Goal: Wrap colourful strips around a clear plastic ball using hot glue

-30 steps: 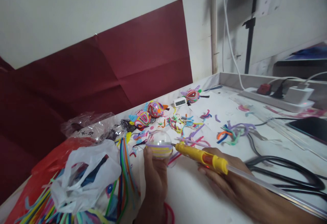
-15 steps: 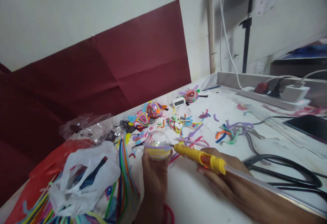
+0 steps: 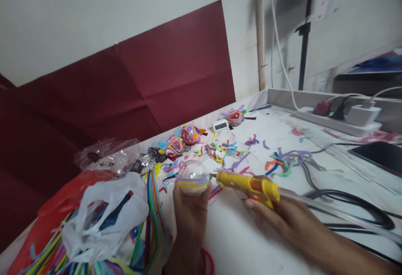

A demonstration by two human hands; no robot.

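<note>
A clear plastic ball point(image 3: 192, 175), with purple and yellow strips wound around its lower half, rests in the fingers of my left hand point(image 3: 191, 212). My right hand point(image 3: 279, 208) is wrapped round a yellow hot glue gun point(image 3: 248, 185); a clear glue stick point(image 3: 333, 210) sticks out of its back end. The gun's nozzle is at the right side of the ball, close to the purple strip; whether it touches cannot be made out. A small orange light glows on the gun.
Finished colourful fish-like balls point(image 3: 191, 134) stand by a small white digital clock point(image 3: 220, 125). Cut pipe cleaner pieces point(image 3: 284, 162) lie scattered. At left are a white plastic bag point(image 3: 106, 216) and long pipe cleaners point(image 3: 153, 212). A power strip point(image 3: 339, 120), phone point(image 3: 378, 158) and black cable point(image 3: 351, 204) occupy the right.
The glue gun and my right hand have shifted slightly, with the gun's angle a little flatter. My left hand still holds the ball in nearly the same place.
</note>
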